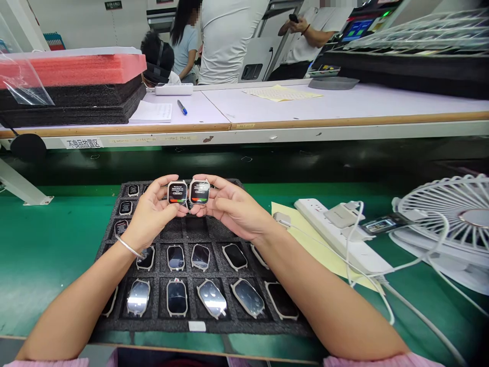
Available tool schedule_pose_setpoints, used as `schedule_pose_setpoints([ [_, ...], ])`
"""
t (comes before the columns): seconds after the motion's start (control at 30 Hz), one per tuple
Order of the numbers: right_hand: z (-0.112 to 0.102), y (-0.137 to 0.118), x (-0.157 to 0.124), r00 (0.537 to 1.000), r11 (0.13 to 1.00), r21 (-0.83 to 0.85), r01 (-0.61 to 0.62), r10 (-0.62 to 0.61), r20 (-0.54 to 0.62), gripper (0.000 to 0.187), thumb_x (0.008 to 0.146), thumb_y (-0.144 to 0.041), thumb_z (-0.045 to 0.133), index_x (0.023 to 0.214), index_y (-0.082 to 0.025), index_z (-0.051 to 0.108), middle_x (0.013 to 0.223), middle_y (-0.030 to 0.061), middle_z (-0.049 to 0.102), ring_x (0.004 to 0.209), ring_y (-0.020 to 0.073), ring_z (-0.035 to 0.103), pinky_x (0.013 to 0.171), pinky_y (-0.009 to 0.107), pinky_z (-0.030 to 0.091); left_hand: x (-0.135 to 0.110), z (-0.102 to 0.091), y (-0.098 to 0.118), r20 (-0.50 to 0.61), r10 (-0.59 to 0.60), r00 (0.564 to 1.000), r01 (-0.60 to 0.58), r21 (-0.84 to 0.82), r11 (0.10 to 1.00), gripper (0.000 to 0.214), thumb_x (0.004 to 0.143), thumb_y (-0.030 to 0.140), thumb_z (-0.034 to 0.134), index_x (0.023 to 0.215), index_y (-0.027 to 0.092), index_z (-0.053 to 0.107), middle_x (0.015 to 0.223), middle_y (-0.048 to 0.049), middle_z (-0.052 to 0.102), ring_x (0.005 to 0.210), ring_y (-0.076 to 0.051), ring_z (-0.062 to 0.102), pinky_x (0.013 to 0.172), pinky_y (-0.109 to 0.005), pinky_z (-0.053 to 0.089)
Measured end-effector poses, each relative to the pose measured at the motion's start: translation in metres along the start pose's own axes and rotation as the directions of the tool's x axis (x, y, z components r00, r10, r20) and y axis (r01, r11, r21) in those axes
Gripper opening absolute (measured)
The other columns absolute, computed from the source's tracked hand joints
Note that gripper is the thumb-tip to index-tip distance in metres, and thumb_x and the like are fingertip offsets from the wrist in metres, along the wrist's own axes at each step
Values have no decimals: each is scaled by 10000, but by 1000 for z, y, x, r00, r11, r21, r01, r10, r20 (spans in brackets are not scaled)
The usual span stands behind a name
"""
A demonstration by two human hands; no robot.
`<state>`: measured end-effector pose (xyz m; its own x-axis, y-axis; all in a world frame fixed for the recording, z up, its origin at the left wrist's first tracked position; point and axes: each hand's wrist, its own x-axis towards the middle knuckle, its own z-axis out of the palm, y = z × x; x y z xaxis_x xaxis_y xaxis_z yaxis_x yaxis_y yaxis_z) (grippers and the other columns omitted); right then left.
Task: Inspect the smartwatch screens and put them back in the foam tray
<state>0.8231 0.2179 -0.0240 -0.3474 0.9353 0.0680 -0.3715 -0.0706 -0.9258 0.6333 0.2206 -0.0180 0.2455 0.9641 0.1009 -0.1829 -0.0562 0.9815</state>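
Two smartwatch bodies without straps are held up side by side over the foam tray (153,321). My left hand (153,209) grips the left smartwatch (177,193) by its edges, between thumb and fingers. In my right hand (233,204) is the other smartwatch (199,192), pinched the same way. Both screens are lit, with text and a red and green strip near the bottom. Below them, the black tray holds several more watch bodies in its square pockets, such as a dark-screened watch (177,298) in the front row. My hands and forearms hide part of the tray.
To the right, a white power strip (317,211) with tangled cables lies on yellow paper (301,244), beside a white fan (451,219). A raised shelf (214,109) crosses behind, bearing pink and black foam (76,71), a notepad and a pen (182,107). Several people are beyond it.
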Motion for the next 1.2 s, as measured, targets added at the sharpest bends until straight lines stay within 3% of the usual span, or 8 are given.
schedule_pose_setpoints([
  [0.27,-1,5,1,999,1000,-13,17,-17,29,445,771,-139,737,1184,-214,590,871,2,706,722,136,690,680,266,536,1,-3,-2,-2,35,999,-35,23,999,504,689,158,778,1140,182,557,932,-12,676,615,-86,661,584,-202,559],
  [0.5,-2,6,3,999,999,-22,47,-47,6,494,719,-86,713,1178,-221,588,836,-19,677,690,120,654,652,256,508,-1,-1,-1,31,4,1000,-3,-30,1000,533,706,121,682,1215,180,536,1089,-31,656,696,-118,734,700,-257,633],
  [0.9,-3,8,5,999,999,11,43,-43,-31,359,747,-211,803,1055,-203,620,858,-25,636,587,77,575,562,234,474,-3,1,3,36,-57,998,59,-53,997,390,777,151,629,1162,166,574,945,-8,699,639,-140,742,646,-253,639],
  [1.2,-2,6,4,998,999,-16,35,-36,-48,420,694,-118,747,1081,-207,610,863,-30,626,602,80,582,578,239,477,-3,-1,1,38,-53,998,56,-79,995,392,747,164,625,1139,166,598,946,-11,702,645,-156,746,652,-278,645],
])
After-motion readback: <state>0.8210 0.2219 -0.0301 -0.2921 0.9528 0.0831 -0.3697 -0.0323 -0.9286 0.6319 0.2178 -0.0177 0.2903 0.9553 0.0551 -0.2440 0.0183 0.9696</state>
